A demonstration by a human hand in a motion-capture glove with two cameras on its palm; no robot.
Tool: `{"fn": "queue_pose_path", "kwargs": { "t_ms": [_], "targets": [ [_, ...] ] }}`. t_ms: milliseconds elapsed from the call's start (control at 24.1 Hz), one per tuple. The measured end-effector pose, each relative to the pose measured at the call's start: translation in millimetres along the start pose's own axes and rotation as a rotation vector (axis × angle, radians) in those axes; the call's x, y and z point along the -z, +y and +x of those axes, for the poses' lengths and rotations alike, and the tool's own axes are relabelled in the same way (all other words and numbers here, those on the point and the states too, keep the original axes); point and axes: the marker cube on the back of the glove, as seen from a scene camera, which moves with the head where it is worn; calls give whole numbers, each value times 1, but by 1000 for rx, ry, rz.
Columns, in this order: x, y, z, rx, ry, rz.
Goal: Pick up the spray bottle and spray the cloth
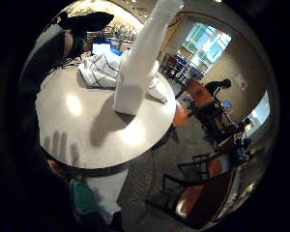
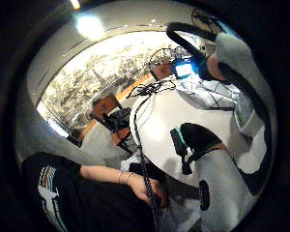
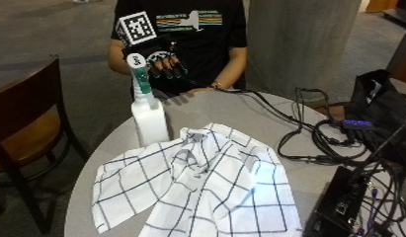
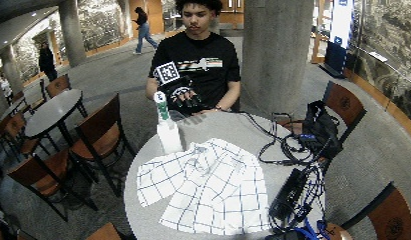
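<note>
I am holding my right hand [image 3: 164, 63], fingers hanging relaxed and empty, beside the spray bottle [image 3: 148, 114], standing at the cloth's [image 3: 201, 187] ten o'clock; its rigid neck seems the best hold.

Round grey counter [image 4: 211, 130] in a large hall. Grey concrete pillar [image 4: 278, 55] just behind it; second pillar [image 4: 68, 30] further back. Grey carpeted floor [image 4: 112, 80]. Wooden chairs with dark frames [image 4: 102, 137] beside the counter; another round dark table [image 4: 48, 112] nearby. Rough stone-textured wall [image 4: 391, 35] along one side. Ceiling light [image 2: 89, 24] on.
</note>
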Motion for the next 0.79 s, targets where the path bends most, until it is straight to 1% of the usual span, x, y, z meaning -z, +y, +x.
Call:
{"fn": "queue_pose_path", "kwargs": {
  "t_ms": [207,373,497,787],
  "targets": [
    [13,25,10,-55,9,25],
    [18,37,16,-144,-38,46],
    [17,36,24,-236,-157,81],
    [22,30,42,-491,-518,189]
  ]
}}
